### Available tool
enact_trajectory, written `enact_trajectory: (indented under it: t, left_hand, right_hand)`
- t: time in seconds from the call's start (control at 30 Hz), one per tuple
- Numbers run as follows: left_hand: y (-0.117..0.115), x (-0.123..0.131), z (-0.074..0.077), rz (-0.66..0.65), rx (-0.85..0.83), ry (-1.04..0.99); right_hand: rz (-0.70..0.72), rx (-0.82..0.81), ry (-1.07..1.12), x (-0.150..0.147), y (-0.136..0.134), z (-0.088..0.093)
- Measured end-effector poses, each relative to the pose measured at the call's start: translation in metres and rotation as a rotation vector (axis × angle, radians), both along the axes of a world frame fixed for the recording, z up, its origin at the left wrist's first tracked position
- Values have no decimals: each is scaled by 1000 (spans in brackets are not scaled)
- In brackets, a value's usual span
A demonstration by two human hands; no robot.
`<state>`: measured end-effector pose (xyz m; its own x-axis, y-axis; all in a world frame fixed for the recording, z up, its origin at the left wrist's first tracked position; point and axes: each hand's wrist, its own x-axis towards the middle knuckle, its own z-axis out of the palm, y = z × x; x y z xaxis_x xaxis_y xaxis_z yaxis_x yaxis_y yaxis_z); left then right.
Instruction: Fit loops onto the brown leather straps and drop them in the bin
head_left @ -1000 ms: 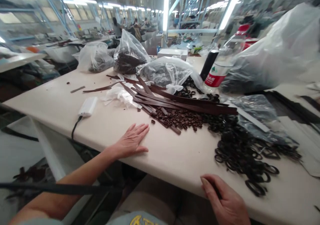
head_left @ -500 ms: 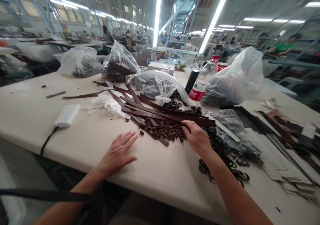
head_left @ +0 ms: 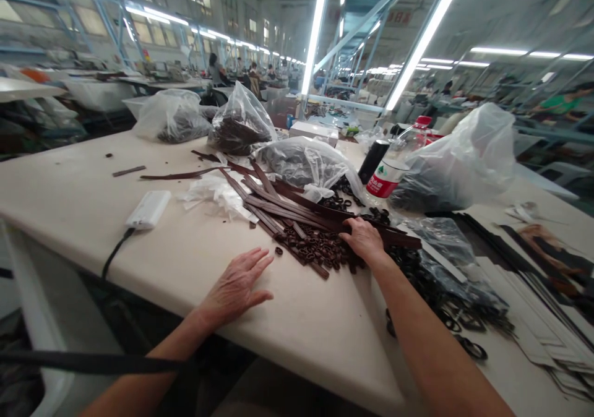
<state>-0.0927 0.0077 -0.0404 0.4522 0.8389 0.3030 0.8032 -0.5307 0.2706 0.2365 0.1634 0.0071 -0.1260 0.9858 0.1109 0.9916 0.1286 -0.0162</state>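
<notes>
My left hand [head_left: 236,287] hovers over or rests on the near table edge, fingers spread and holding nothing. One small brown loop [head_left: 278,251] lies just beyond its fingertips. My right hand [head_left: 364,239] is at the pile of long dark-brown strips [head_left: 283,210], fingers bent over their near edge and closed on them; how many strips it grips is hidden. Below the strips, a heap of small brown loops [head_left: 325,247] is spread out beside the right hand. More black loops [head_left: 408,262] lie under and right of my right forearm.
Clear plastic bags [head_left: 306,160] of dark pieces stand behind the strips. A plastic bottle [head_left: 385,179] and a black cylinder [head_left: 374,160] are beyond the right hand. A white power bank [head_left: 148,210] with a cable lies left. Flat pale strips [head_left: 520,318] are stacked right.
The view has turned slightly left, so everything sits further right. My right hand has moved a little away and left, further over the strips. The left hand stays spread.
</notes>
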Motion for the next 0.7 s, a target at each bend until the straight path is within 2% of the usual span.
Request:
enact_trajectory:
  t: [0.2,0.3,0.37,0.43,0.53,0.6,0.63,0.7]
  left_hand:
    - [-1,-2,4,-4,19,-103]
    - [-5,-3,8,-36,18,-277]
    - [-9,2,11,-47,-46,-458]
    - [-11,14,15,-26,-242,-738]
    - [-6,42,24,-23,-772,-1285]
    - [3,60,35,-91,-1074,-1594]
    - [8,67,40,-115,-1155,-1717]
    - [19,75,52,-71,-1207,-1915]
  right_hand:
    - [21,33,-6,-5,-10,11]
    - [42,67,38,-13,-34,24]
    - [76,70,90,-20,-58,32]
    - [111,74,155,-28,-89,39]
    - [184,102,261,-36,-140,39]
    - [288,185,477,-36,-177,32]
    - [294,179,559,-34,-194,26]
    - [234,126,704,-27,-228,14]
